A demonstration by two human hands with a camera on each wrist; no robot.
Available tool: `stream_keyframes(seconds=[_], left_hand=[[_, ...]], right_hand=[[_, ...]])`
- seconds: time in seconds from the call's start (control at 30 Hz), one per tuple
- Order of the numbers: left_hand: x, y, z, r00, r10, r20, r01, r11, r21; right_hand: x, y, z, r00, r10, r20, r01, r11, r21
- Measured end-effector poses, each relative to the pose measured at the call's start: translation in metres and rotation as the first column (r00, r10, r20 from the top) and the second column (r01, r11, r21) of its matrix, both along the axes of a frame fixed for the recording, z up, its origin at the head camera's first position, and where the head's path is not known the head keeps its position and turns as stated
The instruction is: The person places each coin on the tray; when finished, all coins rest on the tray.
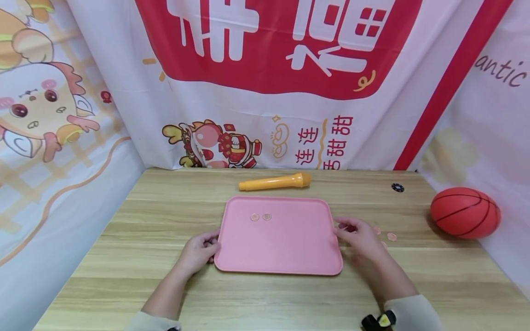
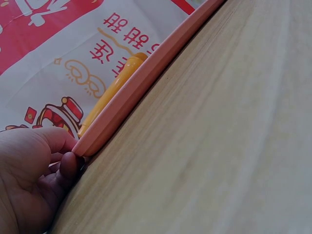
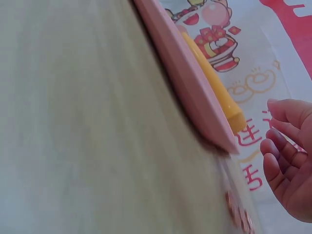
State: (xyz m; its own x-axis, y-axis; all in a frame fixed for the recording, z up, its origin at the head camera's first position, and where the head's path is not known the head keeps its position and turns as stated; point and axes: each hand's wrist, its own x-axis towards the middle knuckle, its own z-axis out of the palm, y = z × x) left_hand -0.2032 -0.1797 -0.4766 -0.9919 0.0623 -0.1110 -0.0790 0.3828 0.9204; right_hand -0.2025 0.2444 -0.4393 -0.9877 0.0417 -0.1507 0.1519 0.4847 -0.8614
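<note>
A pink tray (image 1: 281, 250) lies flat in the middle of the wooden table, with two small coins (image 1: 261, 217) on its far part. My left hand (image 1: 199, 252) is at the tray's left edge. In the left wrist view the left hand (image 2: 29, 175) pinches the rim of the tray (image 2: 146, 78), thumb on top and a fingertip under the edge. My right hand (image 1: 359, 235) hovers by the tray's right edge. In the right wrist view the right hand (image 3: 291, 170) has loosely curled fingers, holds nothing and stays apart from the tray (image 3: 185, 83).
A yellow toy microphone (image 1: 275, 182) lies just behind the tray. Loose coins (image 1: 391, 236) sit on the table by my right hand. A black chip (image 1: 397, 187) and an orange basketball (image 1: 464, 212) are at the right. Printed cloth walls close in the table.
</note>
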Motion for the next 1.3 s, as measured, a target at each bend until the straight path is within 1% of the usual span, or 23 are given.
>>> stream_keyframes(seconds=[0.17,0.3,0.4,0.53,0.63,0.83,0.93,1.1,1.3], left_hand=[[0.000,0.000,-0.001,1.000,0.004,-0.004,-0.004,1.000,-0.010],[-0.001,0.000,-0.002,1.000,0.003,-0.003,-0.003,1.000,-0.010],[-0.001,0.000,-0.002,1.000,0.002,0.000,-0.002,1.000,-0.003],[-0.001,0.000,-0.002,1.000,0.001,-0.003,-0.001,1.000,-0.002],[-0.001,0.000,-0.002,1.000,-0.002,-0.004,0.002,1.000,-0.003],[-0.002,0.000,-0.001,1.000,0.000,-0.002,0.000,1.000,-0.007],[-0.002,0.001,-0.001,1.000,0.003,0.001,-0.003,1.000,-0.006],[-0.002,0.001,-0.001,1.000,-0.001,-0.002,0.001,1.000,-0.013],[-0.001,0.001,-0.001,1.000,-0.003,-0.001,0.003,1.000,-0.019]], right_hand=[[0.016,0.014,-0.003,1.000,0.000,0.015,0.000,1.000,-0.001],[0.027,0.024,-0.005,0.999,0.031,-0.045,-0.026,0.994,0.102],[0.034,0.032,-0.007,0.996,0.049,-0.080,-0.036,0.987,0.160],[0.041,0.041,-0.012,0.993,0.084,-0.087,-0.070,0.986,0.152],[0.044,0.046,-0.017,0.991,0.104,-0.079,-0.091,0.984,0.151],[0.048,0.050,-0.022,0.989,0.141,-0.040,-0.131,0.972,0.194],[0.048,0.052,-0.024,0.983,0.177,-0.038,-0.164,0.958,0.233],[0.046,0.053,-0.024,0.979,0.200,-0.035,-0.181,0.937,0.298],[0.045,0.052,-0.022,0.978,0.206,-0.008,-0.195,0.935,0.297]])
